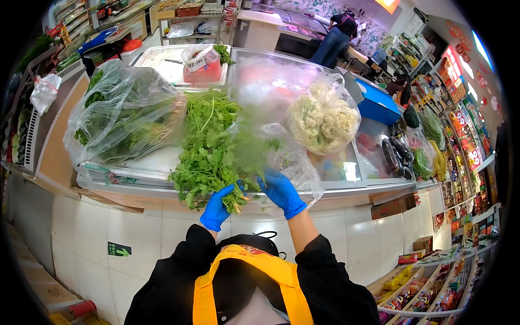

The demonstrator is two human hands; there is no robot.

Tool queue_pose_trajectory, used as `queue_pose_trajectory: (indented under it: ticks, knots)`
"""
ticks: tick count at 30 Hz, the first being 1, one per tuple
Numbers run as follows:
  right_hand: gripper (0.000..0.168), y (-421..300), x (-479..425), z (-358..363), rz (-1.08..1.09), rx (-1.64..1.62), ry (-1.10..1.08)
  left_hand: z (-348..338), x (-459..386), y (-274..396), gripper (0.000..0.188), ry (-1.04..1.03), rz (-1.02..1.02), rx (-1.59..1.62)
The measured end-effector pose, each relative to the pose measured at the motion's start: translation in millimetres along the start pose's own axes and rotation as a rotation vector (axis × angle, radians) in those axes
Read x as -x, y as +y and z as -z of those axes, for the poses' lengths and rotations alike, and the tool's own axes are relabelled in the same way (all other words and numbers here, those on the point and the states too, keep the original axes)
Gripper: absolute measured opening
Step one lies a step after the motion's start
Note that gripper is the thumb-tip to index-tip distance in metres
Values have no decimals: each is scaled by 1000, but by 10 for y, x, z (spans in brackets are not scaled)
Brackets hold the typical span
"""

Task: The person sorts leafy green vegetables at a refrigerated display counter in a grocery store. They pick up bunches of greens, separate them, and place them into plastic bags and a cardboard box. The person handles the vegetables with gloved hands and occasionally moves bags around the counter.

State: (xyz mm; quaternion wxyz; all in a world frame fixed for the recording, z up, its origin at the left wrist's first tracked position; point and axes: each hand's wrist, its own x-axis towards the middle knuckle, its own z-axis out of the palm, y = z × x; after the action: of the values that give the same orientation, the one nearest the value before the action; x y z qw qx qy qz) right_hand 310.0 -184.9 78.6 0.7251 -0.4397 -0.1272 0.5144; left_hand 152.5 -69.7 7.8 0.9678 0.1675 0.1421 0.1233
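My left hand [217, 208], in a blue glove, grips the stem ends of a bunch of coriander-like leafy greens [199, 162]. The leaves spread away from me over the counter. Close by on the right, my right hand [281, 193], also gloved in blue, pinches a few green stems between its fingertips. Those stems run up into a blurred green patch, so their tops are unclear. Beneath and beside the right hand lies a crumpled clear plastic bag [302, 176]. A large clear bag [126, 109] of leafy greens rests left of the bunch.
A bag of cauliflower [323, 118] sits on the glass-topped freezer [349, 168]. Behind the greens is a white tray [160, 61] with a red-and-white bag [202, 67]. A blue box [375, 101] and aubergines [392, 156] are on the right. A person [339, 32] stands at the far counter.
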Motion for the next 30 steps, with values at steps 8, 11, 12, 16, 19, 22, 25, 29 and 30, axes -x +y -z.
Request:
queue_pose_trajectory:
  ticks: [8,11,12,16,19,22,25,29,30]
  knots:
    - [31,-6,77,-82,6,-150,-104,38,-39,-64,31,26,-48,-20]
    - [29,11,140,-244,67,-9,0,-87,-4,-78,30,81,-85,7]
    - [28,83,141,-244,170,276,15,-127,7,-97,30,121,-110,26]
    - [23,381,222,-314,593,1304,-51,37,-31,-212,31,28,-7,344]
    - [15,495,279,-380,719,1524,-81,153,-43,-194,31,-19,31,322]
    - [13,418,350,-370,737,1242,-54,242,-51,-162,28,-33,-40,283]
    - [14,294,366,-136,655,1099,206,-73,37,-25,24,114,-153,370]
    - [20,256,143,198,403,1323,460,562,-8,192,23,-37,-289,371]
    - [23,298,81,268,341,1407,496,508,14,269,23,-40,-272,441]
